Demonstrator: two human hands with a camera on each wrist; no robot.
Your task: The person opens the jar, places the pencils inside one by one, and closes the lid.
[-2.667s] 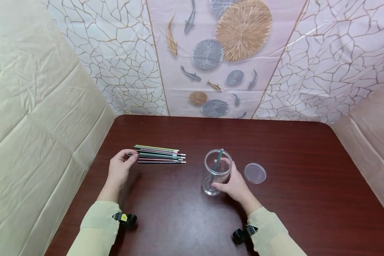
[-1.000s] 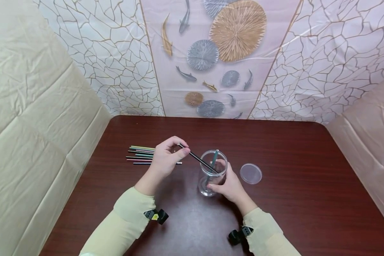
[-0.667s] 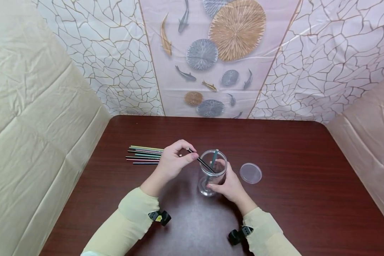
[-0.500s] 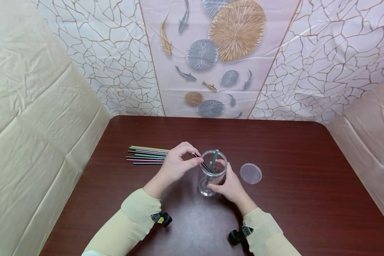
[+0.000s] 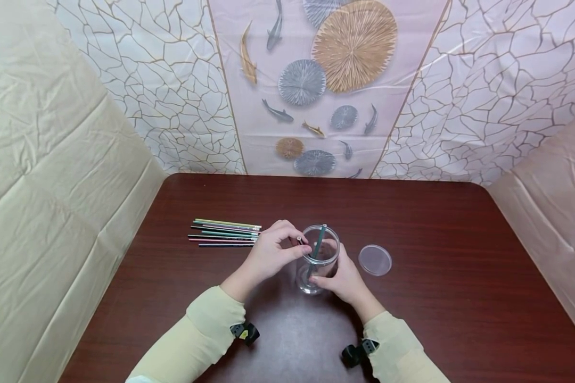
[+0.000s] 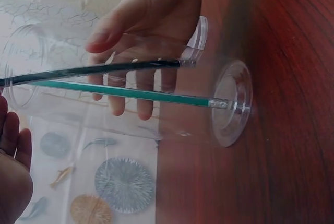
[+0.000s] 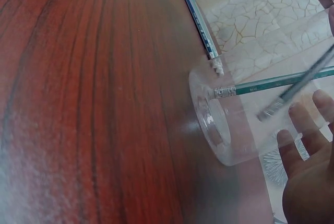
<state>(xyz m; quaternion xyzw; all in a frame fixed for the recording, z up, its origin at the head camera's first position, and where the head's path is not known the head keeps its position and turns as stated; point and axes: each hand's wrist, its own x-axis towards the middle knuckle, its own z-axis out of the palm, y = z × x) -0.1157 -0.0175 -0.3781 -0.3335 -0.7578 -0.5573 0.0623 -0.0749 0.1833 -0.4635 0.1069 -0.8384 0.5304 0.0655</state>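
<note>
In the head view my right hand (image 5: 342, 276) grips a clear plastic jar (image 5: 309, 289) round its side, and the jar stands upright on the table. A green pencil (image 5: 319, 242) leans inside it, its eraser end down on the base. My left hand (image 5: 278, 250) pinches a dark pencil (image 6: 99, 70) at the jar's mouth. Most of that pencil's length is inside the jar, and its eraser end hangs above the base in the left wrist view. Through the jar's wall, the fingers (image 7: 313, 135) of my right hand show in the right wrist view.
Several pencils (image 5: 225, 232) lie side by side on the dark red-brown table (image 5: 436, 319), left of the jar. A round clear lid (image 5: 375, 260) rests flat to the jar's right. A patterned cloth (image 5: 316, 106) hangs behind the table.
My left hand has gone from the pencil pile to the jar with a dark pencil, then right and down, lowering it inside. My right hand keeps its grip on the jar.
</note>
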